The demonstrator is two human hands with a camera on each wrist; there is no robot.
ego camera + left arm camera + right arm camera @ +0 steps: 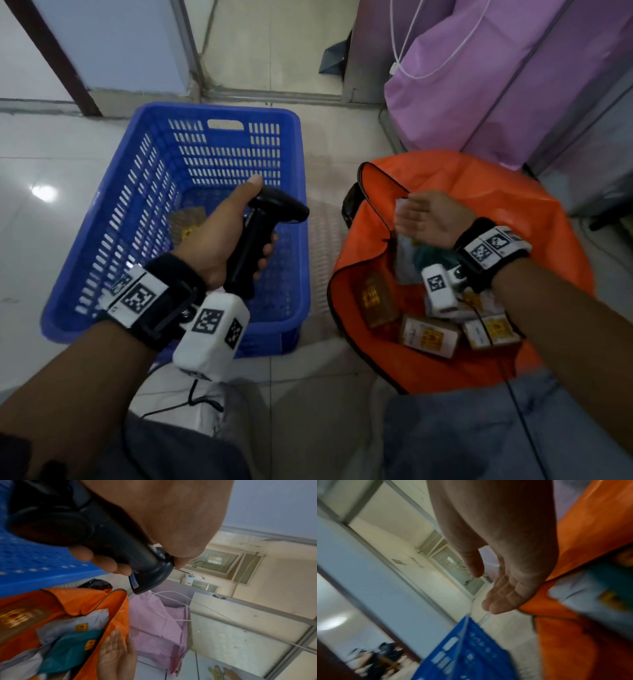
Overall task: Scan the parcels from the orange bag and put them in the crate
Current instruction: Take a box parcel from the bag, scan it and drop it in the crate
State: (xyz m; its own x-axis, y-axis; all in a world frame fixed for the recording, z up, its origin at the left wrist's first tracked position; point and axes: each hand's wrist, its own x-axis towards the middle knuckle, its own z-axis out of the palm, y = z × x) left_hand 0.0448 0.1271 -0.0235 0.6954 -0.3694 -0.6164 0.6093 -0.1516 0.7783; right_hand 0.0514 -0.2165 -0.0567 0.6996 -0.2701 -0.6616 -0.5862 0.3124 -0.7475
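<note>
My left hand (246, 219) grips a black barcode scanner (260, 233) (106, 536) by its handle, held above the blue slotted crate (294, 144). One brown parcel with a yellow label (186, 222) lies in the crate. To the right, the orange bag (479, 192) lies unzipped on the floor with several brown boxes (428, 335) and soft mailers inside. My right hand (411, 212) (505, 588) hovers over the bag's mouth, palm showing and fingers straight, holding nothing. Just beneath it are a grey mailer (72, 626) and a teal mailer (72, 649).
A purple cloth bag with a white cord (496, 85) leans behind the orange bag. A black object (349, 205) sits between crate and bag. My knees (462, 438) are at the bottom edge, with wrist-camera cables trailing over them. The floor is glossy tile.
</note>
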